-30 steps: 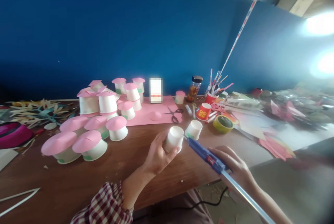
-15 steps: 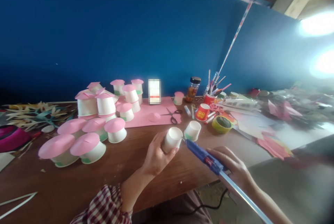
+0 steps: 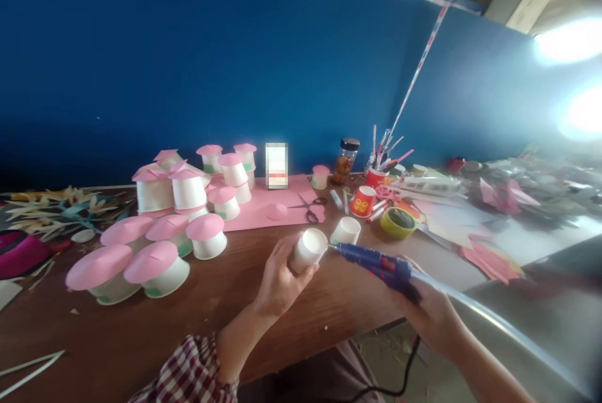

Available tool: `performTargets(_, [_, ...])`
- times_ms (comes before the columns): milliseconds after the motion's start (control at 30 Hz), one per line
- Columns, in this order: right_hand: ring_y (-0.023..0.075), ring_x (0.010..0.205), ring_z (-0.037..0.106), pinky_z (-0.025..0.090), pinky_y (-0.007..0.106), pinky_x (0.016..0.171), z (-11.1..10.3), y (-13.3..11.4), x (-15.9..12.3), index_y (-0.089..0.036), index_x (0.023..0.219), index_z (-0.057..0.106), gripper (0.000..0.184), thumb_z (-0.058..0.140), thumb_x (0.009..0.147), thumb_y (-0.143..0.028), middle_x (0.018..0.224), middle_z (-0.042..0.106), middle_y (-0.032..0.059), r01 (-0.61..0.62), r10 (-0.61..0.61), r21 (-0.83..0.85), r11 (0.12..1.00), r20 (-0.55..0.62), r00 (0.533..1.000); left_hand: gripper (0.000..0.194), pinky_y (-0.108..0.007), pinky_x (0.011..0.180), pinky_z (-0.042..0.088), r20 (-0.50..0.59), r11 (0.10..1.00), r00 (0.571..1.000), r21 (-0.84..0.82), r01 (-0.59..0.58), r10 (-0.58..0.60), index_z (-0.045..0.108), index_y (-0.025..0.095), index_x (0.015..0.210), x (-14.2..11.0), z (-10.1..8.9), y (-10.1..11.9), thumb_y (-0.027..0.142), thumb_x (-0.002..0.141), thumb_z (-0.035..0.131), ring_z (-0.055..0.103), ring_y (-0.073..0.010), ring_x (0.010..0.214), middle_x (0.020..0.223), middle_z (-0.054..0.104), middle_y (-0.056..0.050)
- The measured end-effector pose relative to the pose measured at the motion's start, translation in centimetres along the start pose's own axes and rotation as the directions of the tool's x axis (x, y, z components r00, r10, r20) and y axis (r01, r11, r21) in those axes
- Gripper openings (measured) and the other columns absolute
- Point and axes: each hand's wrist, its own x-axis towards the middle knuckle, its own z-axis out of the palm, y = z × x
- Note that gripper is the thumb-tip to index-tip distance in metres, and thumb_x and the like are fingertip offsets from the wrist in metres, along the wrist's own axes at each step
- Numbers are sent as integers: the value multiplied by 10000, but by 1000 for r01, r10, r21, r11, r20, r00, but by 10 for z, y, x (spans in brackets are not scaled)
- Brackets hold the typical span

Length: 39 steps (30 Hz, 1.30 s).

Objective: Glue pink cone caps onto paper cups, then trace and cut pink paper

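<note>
My left hand [image 3: 281,281] is wrapped round a white paper cup [image 3: 308,252], tilted a little above the table. In my right hand [image 3: 426,303] is a blue glue gun [image 3: 376,262], with a long clear glue stick [image 3: 498,315] running out of its back. The gun's nozzle is at the right side of the cup's rim; whether it touches cannot be made out. Just behind, a second white paper cup [image 3: 346,231] stands on the table. To the left are several white cups with pink paper cone tops [image 3: 205,227].
Pink paper [image 3: 254,218] lies at the back with scissors [image 3: 308,207] and a pink cone [image 3: 277,211] on it. A red cup [image 3: 363,201], yellow tape roll [image 3: 397,222] and lidded jar [image 3: 345,162] stand beyond. The gun's black cord [image 3: 407,371] hangs below the table edge.
The glue gun has turned from a steep slant to nearly level, its back end swinging up and right. My left hand and the cup have hardly moved.
</note>
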Motion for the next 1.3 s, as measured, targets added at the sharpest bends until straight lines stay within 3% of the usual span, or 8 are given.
performTargets(100, [188, 667, 612, 523, 272, 624, -2, 3, 0, -188, 801, 608, 131, 571, 828, -310, 706, 644, 32, -114, 114, 42, 993, 11, 993, 522, -426, 979, 461, -2, 1000, 1000, 3, -19, 19, 507, 227, 1239, 0, 1, -2, 229, 744, 675, 551, -245, 1121, 1209, 584, -91])
performTargets(233, [148, 564, 568, 477, 232, 511, -7, 2, 4, -187, 770, 563, 139, 565, 830, -312, 643, 612, 13, -204, 194, 147, 968, 82, 978, 559, -426, 995, 457, -2, 999, 999, 8, -34, 34, 488, 233, 1275, 0, 1, -4, 216, 748, 674, 544, -242, 1138, 1225, 571, -91])
performTargets(467, [135, 540, 543, 450, 223, 483, -8, 2, 7, -182, 770, 593, 145, 562, 831, -310, 643, 600, 13, -150, 138, 132, 980, 99, 985, 573, -409, 1007, 449, 7, 999, 999, 8, -37, 37, 482, 240, 1284, -1, 1, -3, 187, 747, 675, 534, -231, 1150, 1233, 555, -87])
performTargets(733, [134, 538, 548, 447, 224, 480, -10, 2, 6, -174, 810, 608, 167, 543, 851, -323, 639, 598, 12, -185, 157, 148, 971, 182, 971, 586, -429, 999, 457, 31, 998, 998, 38, -56, 55, 464, 250, 1300, -1, 0, -1, 183, 755, 665, 531, -241, 1158, 1229, 556, -93])
performTargets(967, [127, 530, 544, 455, 216, 477, -8, -3, 3, -170, 808, 604, 192, 525, 864, -336, 640, 596, 8, -211, 180, 174, 962, 181, 967, 585, -412, 997, 454, 19, 998, 998, 22, -55, 55, 473, 241, 1295, -1, 1, -2, 171, 748, 669, 536, -233, 1141, 1220, 558, -90])
performTargets(1067, [149, 583, 579, 493, 234, 523, -5, 0, -1, -167, 843, 625, 190, 547, 850, -339, 684, 624, 25, -181, 164, 118, 976, 137, 977, 565, -410, 988, 457, 0, 1000, 1000, 5, -12, 12, 498, 230, 1266, -1, 2, -4, 204, 736, 691, 548, -235, 1125, 1211, 571, -89])
performTargets(1300, [261, 930, 647, 549, 331, 791, 5, 14, -11, -201, 1020, 662, 269, 618, 798, -347, 1029, 669, 90, -18, 17, -42, 999, -37, 999, 522, -400, 945, 488, 38, 986, 990, -94, 137, -134, 540, 209, 1207, -2, 4, -6, 279, 720, 716, 590, -242, 1084, 1183, 604, -94])
